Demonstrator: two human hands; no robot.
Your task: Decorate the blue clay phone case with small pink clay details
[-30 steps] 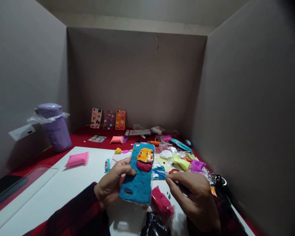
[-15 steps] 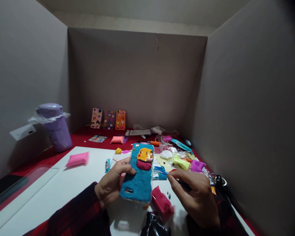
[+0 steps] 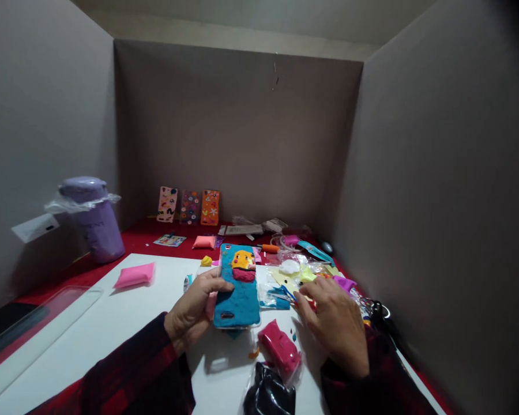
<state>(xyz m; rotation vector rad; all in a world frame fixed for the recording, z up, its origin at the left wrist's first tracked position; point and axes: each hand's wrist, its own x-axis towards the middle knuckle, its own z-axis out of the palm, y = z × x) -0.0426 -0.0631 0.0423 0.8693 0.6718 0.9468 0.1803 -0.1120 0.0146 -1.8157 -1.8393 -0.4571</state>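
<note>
Blue clay-coated phone case point(image 3: 237, 294) sits clasped in the left hand point(image 3: 194, 311) grip; right hand point(image 3: 335, 325) lies just beside it, I cannot tell its grip.

Grey back wall point(image 3: 237, 127), left wall point(image 3: 38, 104) and right wall point(image 3: 436, 150) boxing in workspace on three sides. Red cloth point(image 3: 138, 245) spreading wall to wall below, white sheet point(image 3: 125, 323) lying over its near part. Dim light falling from above; upper right corner sinking into shadow.
</note>
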